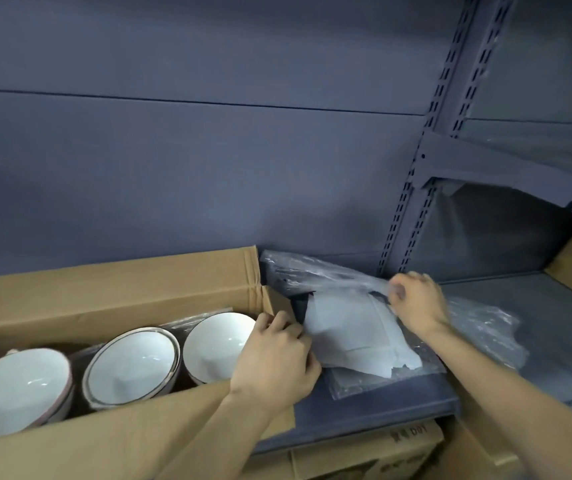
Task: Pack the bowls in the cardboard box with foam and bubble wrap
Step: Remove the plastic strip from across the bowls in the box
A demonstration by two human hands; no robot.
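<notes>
Blue shelf (364, 407), cardboard box (111, 292) lengthwise left-right

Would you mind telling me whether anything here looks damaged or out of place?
The white foam sheet beside the cardboard box has a ragged, torn lower edge. The three bowls in the box show no cracks. The clear plastic wrap lies crumpled on the shelf.

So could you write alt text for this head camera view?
A person's left hand and right hand grip white foam sheets and bubble wrap on a shelf, beside an open cardboard box holding three white bowls.
</notes>
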